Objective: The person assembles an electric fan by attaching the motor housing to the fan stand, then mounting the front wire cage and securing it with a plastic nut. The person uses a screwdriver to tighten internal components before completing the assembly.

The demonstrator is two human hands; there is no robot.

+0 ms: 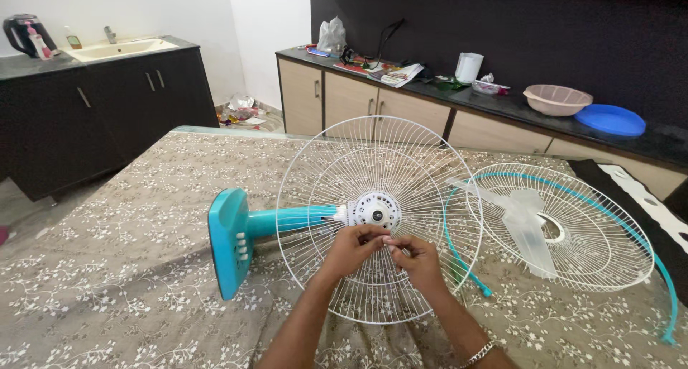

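On the bed with the flowery brown cover lies a blue fan, tipped on its side. Its blue base stands up on its edge at my left, and the blue pole runs from it to the white motor hub. Around the hub sits a round white wire guard, standing almost upright and facing me.

My two hands meet right in front of the guard, just under the hub. My left hand has its fingers curled and pressed together, with the tips up near the hub. My right hand is pinching something very small and pale between thumb and finger (it is too tiny for me to tell what it is). The fingertips of both hands touch each other. A silver bracelet is on my right wrist.

To my right, the other white wire guard lies flat on the bed, with the see-through fan blades resting in it. A thin blue ring curves around it, and part of it lies loose on the cover.

Far behind, a long counter holds a pink bowl, a blue lid and a white jug. At the far left is a sink with a dark kettle beside it.
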